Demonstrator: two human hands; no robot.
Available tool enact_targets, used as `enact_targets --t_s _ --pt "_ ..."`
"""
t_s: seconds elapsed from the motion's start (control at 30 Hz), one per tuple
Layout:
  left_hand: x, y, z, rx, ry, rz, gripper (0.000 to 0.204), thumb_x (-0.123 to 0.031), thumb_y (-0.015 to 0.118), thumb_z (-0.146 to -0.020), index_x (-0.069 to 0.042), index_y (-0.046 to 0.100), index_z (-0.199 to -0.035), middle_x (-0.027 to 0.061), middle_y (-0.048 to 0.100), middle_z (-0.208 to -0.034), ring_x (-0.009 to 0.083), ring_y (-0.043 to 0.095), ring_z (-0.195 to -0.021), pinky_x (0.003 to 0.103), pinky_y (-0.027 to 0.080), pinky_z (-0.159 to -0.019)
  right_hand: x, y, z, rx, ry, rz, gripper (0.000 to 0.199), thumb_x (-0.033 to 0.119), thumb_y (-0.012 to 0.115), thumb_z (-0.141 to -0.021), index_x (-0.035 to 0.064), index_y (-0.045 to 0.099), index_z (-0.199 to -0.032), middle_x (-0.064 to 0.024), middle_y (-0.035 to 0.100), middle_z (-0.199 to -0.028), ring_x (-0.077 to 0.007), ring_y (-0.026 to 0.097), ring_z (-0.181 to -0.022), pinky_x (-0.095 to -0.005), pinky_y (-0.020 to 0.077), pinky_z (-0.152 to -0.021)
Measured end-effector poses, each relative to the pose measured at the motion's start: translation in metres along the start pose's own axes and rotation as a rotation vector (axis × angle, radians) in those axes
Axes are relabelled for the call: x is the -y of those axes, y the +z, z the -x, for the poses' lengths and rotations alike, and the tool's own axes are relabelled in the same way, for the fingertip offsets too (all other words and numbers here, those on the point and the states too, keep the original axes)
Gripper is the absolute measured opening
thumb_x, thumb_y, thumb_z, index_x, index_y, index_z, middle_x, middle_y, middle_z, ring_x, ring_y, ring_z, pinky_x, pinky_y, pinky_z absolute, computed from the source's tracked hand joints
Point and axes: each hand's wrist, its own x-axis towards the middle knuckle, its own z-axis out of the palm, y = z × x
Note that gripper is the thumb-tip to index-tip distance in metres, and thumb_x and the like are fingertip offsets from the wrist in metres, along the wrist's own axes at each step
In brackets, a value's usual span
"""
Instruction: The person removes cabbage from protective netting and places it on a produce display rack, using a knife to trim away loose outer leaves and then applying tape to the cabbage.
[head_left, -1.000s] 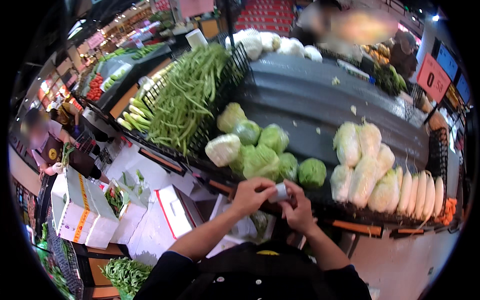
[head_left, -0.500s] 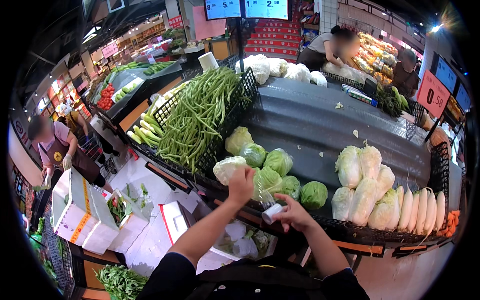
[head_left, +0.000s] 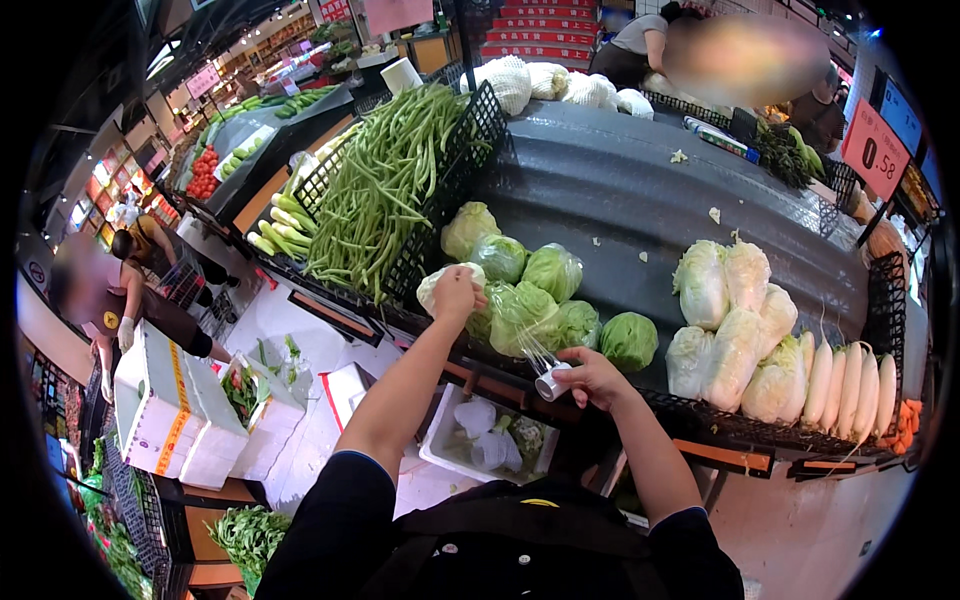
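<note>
My left hand (head_left: 458, 292) closes around the side of a pale, whitish head of cabbage (head_left: 434, 284) at the crate's near left corner. In my right hand (head_left: 592, 378) is a small white roll of clear plastic film (head_left: 550, 386), held by its end. Gathered strands of stretched film (head_left: 536, 350) run from the roll up toward the left, across a green lettuce (head_left: 520, 310); where the far end is fixed cannot be made out. Several more round lettuces lie around it, including a film-wrapped one (head_left: 552, 272) and a darker one (head_left: 629, 341) right of my right hand.
Green beans (head_left: 375, 190) fill a black crate on the left. Napa cabbages (head_left: 732, 350) and white radishes (head_left: 850, 390) lie at right on the grey display (head_left: 610, 190). A white foam box (head_left: 440, 462) stands below my arms. Other people are at far left and far right.
The view has tilted, so the display sits higher in the picture. My left hand has moved slightly away and left over the pale cabbage. The roll has turned, with film strands now stretched from it.
</note>
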Motion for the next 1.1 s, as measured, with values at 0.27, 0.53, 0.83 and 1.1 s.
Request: enact_targets --t_s 0.27,0.53,0.83,1.1 --pt "0.005 0.000 0.089 0.424 0.834 -0.647 0.102 -0.030 0.085 -0.060 -0.006 0.031 -0.143 0.0175 0.026 -0.149 0.0346 0.029 -0.137 0.042 0.031 -0.109 0.005 -0.007 0.010 0.045 0.017 0.005 0.068 0.009 0.073 -0.078 -0.0027 0.035 -0.133 -0.0134 0.063 -0.084 -0.0096 0.048 -0.041 -0.0259 0.0414 -0.036" --pt "-0.006 0.024 0.069 0.287 0.790 -0.438 0.098 -0.020 0.089 -0.054 -0.007 0.040 -0.138 0.0166 0.049 -0.128 0.0324 0.046 -0.122 0.040 0.036 -0.105 -0.020 -0.038 0.033 0.348 0.070 0.026 0.059 0.025 0.065 -0.089 0.0031 0.038 -0.137 -0.0111 0.063 -0.091 -0.0080 0.047 -0.038 -0.0218 0.0419 -0.035" --pt "-0.090 -0.015 0.167 0.644 0.687 -0.153 0.098 -0.025 0.091 -0.057 -0.005 0.036 -0.137 0.0149 0.043 -0.132 0.0265 0.042 -0.125 0.039 0.035 -0.105 -0.031 -0.010 0.032 0.773 -0.067 -0.807 0.086 0.070 0.042 -0.086 0.0037 0.032 -0.140 -0.0149 0.061 -0.111 -0.0108 0.045 -0.040 -0.0229 0.0333 -0.032" --pt "-0.078 -0.026 0.191 0.542 0.241 -0.293 0.088 -0.031 0.085 -0.063 0.000 0.037 -0.131 0.0178 0.052 -0.118 0.0259 0.053 -0.112 0.034 0.043 -0.095 0.105 0.019 0.052 0.867 -0.440 -0.453 0.077 0.052 0.047 -0.093 0.0085 0.016 -0.148 -0.0324 0.058 -0.107 -0.0108 0.047 -0.039 -0.0215 0.0342 -0.032"
